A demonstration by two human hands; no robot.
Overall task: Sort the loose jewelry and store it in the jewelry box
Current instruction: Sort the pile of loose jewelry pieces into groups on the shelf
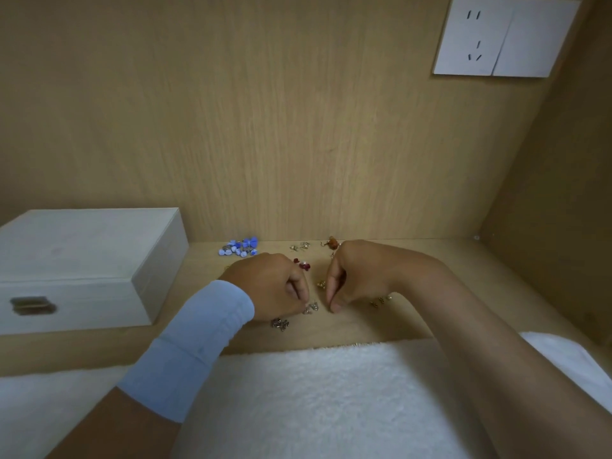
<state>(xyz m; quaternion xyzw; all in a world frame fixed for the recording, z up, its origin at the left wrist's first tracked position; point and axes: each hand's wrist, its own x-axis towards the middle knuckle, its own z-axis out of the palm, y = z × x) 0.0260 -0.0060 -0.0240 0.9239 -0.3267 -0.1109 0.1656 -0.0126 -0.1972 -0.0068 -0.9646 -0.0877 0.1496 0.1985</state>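
A wood-grain back panel (298,127) fills most of the view, with a white wall socket (503,38) at its upper right. A white fleecy cloth (314,402) covers the near edge of the light wooden shelf (347,329), leaving only a narrow bare strip between cloth and panel.

The pale wooden jewelry box (86,260) stands at the left on this strip, cut off by the frame edge. Its lid is down and the metal clasp (31,305) faces forward, so its contents are hidden.

The left hand (268,286), with a light blue wristband (198,339), has curled fingers pinching a silver piece (311,308) on the shelf. The right hand (354,276) is just beside it, curled with the thumb tip down on the wood; I cannot tell whether it holds anything.

Loose jewelry lies around the hands, all too small to identify:
- a blue cluster (238,247) near the box
- pale silver bits (299,246) and an orange-brown piece (332,242) against the panel
- a red piece (304,266) and a gold piece (320,284) between the hands
- a dark silver piece (280,324) under the left hand
- gold bits (381,300) beside the right wrist
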